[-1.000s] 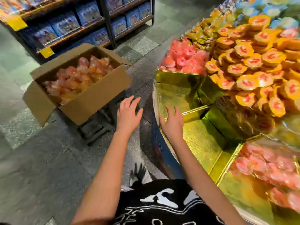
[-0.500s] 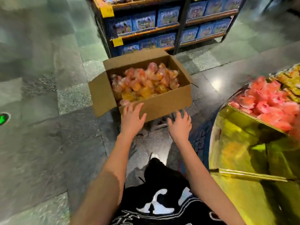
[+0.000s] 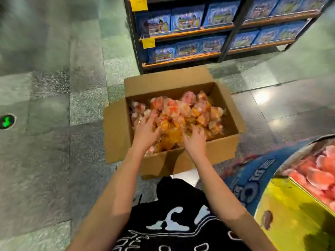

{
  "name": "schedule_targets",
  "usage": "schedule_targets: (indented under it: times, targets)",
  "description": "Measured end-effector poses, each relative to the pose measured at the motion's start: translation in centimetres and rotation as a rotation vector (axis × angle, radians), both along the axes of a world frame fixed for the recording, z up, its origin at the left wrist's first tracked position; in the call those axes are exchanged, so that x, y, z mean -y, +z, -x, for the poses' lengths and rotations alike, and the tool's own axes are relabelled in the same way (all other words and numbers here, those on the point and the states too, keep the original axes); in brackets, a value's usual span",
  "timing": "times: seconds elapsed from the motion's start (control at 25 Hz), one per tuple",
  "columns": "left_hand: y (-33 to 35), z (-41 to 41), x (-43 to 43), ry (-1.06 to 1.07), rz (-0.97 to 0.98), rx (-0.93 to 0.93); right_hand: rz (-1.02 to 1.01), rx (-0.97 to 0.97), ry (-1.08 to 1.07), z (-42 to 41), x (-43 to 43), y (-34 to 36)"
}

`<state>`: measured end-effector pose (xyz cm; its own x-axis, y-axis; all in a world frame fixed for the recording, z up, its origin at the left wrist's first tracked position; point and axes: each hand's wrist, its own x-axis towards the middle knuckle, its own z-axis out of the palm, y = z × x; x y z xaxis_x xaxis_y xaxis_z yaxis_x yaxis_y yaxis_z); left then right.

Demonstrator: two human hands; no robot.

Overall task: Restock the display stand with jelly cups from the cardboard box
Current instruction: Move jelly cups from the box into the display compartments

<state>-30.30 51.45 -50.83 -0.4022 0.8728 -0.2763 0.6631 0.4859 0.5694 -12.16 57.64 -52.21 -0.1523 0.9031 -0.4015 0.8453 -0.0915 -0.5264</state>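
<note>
Brown cardboard box (image 3: 223,151) standing upright and open, flaps spread outward, one long wall facing the viewer. Heaped inside: jelly cups (image 3: 183,111) in clear wrappers, pink, red and orange, piled loosely and highest toward the middle. Just right of the box, at the lower right edge, round display stand (image 3: 253,180) with blue printed base and shiny gold compartment wall (image 3: 290,212). Behind that wall, pink cups (image 3: 319,171) lying packed together, blurred.

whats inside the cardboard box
Wrapped pink and orange jelly cups heaped in the cardboard box, left hand and right hand on them. Its floor and the lower cups are covered.
</note>
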Motion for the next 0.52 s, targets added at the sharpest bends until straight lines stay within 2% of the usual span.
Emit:
schedule_targets:
  times: [0.24, 0.4, 0.52]
  targets:
    - [-1.9, 1.8, -5.7, 0.062, 0.072, 0.147, 0.059, -0.058, 0.047, 2.8, -6.4, -2.3]
    - [-4.7, 2.1, -6.9, 0.153, 0.079, 0.356, 0.076, -0.099, 0.021, 4.2, -9.4, -3.4]
    - [-7.2, 1.9, -7.4, 0.224, 0.131, 0.400, 0.084, -0.097, 0.007, 5.1, -11.0, -4.8]
